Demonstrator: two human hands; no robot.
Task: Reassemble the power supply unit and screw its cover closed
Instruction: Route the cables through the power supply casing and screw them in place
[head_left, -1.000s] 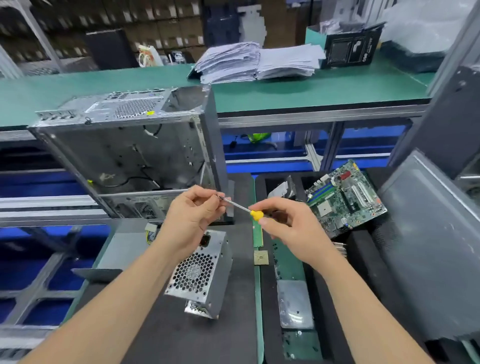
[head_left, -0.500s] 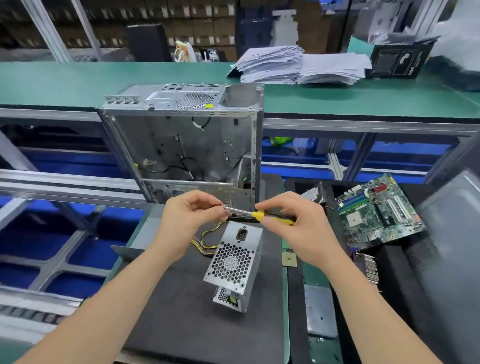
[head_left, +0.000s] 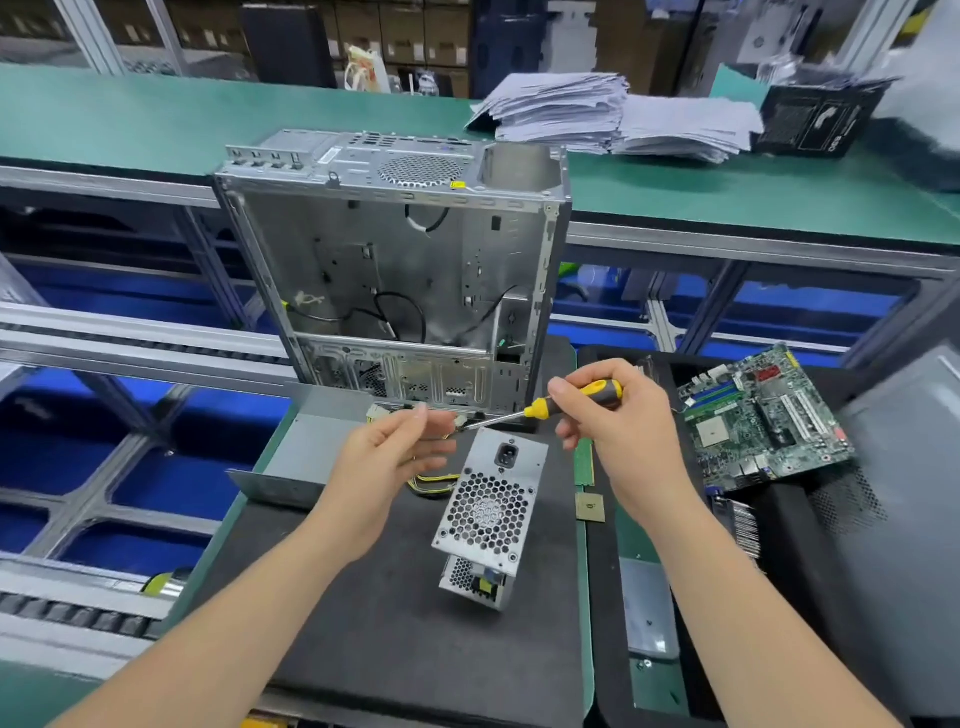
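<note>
So the power supply unit (head_left: 488, 514) is sitting on the black mat (head_left: 395, 613) pretty much dead center, stood on end and tilted a bit, with the honeycomb fan grille and the power socket facing the camera. Its yellow and black wires (head_left: 431, 483) trail off behind the left hand (head_left: 389, 457). The gray metal cover (head_left: 306, 447) isn't on it. It's lying just to the left, at the mat's edge, well apart from the unit. The right hand (head_left: 618, 431) is wrapped around the yellow and black handle of a screwdriver (head_left: 543, 410), held in the air above the PSU with the shaft pointing left. The left hand is right by the tip with thumb and fingers relaxed and slightly apart, not gripping anything I can make out, though it's a bit blurry there. The two hands are close together but not touching. Behind them stands the gutted PC case (head_left: 405, 270), open side toward us. Off to the right is a motherboard (head_left: 763, 421), with a RAM stick (head_left: 584, 462) and a CPU chip (head_left: 590, 506) between it and the PSU.
</note>
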